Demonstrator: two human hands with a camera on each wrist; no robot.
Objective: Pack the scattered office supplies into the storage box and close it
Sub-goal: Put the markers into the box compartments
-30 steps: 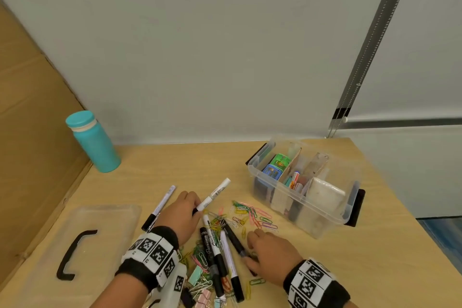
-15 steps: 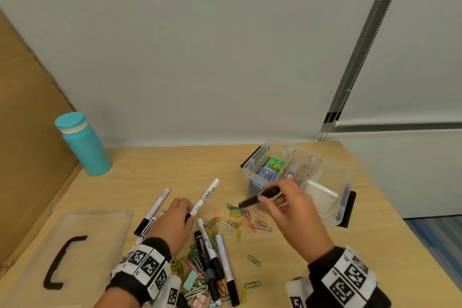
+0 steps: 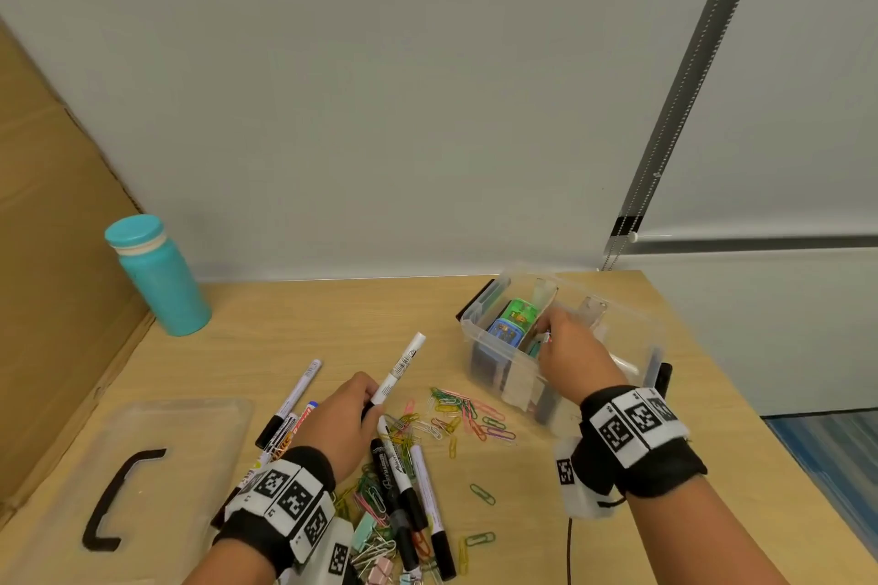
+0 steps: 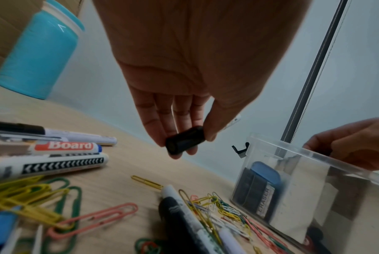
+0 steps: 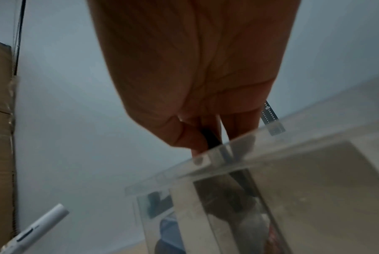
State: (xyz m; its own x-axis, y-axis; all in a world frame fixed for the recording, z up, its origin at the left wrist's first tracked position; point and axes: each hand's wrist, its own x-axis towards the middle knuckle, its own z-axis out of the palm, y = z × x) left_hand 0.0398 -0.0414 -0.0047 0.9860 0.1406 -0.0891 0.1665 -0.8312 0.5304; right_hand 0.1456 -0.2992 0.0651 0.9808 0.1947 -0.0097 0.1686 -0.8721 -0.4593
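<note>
My R hand is now over the open storage box at the table's far-right corner, fingers reaching down inside; half a sec ago it was short of the box rim, carrying a black marker level above the paper clips. Wrist cam shows thumb and fingers pinched on that dark barrel, its lower end past the clear wall and inside the box. L hand has lifted off the pile: fingers and thumb clamp the black cap end of a white marker, white tip angled up toward the box. Other markers and clips lie scattered btwn my wrists, unchanged. Clear lid w/ black handle sits flat at near left; teal bottle upright at far left by the cardboard.
</note>
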